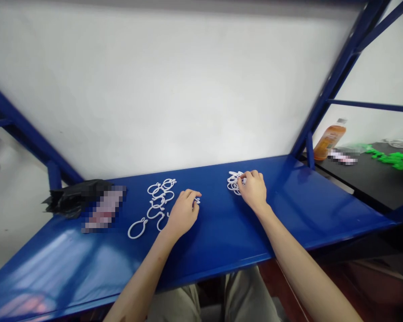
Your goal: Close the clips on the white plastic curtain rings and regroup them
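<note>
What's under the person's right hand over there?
White rings clustered on the blue tabletop show at the edge of the right hand; whatever lies directly beneath it is covered from view.

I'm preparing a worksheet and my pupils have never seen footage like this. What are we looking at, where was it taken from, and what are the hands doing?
There is no robot here, just a person's two bare hands. The single picture comes from a camera worn on the head, looking forward and down, so the forearms enter from below.

On the blue table, white rings with small loops lie spread on the left. The left hand is beside them, with a white piece showing at its fingertips. The right hand has its fingers at a bunch of similar rings. Whether either hand grips anything firmly is unclear.

A black plastic bag lies at far left; an orange bottle stands at far right.
</note>
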Demonstrator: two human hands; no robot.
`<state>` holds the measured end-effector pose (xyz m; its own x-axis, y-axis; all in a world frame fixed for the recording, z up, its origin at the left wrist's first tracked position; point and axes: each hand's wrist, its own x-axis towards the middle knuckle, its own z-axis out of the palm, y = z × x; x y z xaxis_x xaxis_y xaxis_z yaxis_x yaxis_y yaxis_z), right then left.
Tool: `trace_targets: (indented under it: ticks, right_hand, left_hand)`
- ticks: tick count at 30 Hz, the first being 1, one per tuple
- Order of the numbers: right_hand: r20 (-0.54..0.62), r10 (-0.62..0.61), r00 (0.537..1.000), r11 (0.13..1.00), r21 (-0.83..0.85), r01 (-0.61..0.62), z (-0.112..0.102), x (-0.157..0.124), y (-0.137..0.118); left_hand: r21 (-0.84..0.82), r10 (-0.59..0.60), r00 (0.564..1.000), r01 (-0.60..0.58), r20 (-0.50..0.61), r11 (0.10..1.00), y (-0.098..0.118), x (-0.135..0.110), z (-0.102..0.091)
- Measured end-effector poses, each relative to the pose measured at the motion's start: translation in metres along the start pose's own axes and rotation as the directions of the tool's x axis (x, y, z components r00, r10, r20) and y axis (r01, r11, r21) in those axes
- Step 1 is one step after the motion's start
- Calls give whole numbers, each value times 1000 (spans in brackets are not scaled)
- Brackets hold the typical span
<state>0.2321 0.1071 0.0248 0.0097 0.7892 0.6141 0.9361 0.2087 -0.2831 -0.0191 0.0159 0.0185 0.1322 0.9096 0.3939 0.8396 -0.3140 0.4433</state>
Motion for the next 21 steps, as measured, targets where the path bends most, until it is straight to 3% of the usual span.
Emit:
trace_targets:
  ticks: [5, 9, 13, 21]
  right_hand:
    - [15, -188, 982, 961, 208, 181, -6, -9, -25]
    - [184, -397, 899, 849, 447, 283, -5, -23, -48]
    - [304, -519, 799, 756, 599, 264, -1, -33, -57]
    - [301, -556, 775, 635, 755, 162, -4, -31, -56]
  left_hand:
    - [226, -71, 994, 50, 88, 973, -6, -3, 0]
    - [169, -72, 995, 61, 63, 984, -10, -3, 4]
    - [18, -28, 999, 28, 34, 999, -5, -3, 7]
    - [-124, 39, 999, -37, 19, 992, -1, -2, 12]
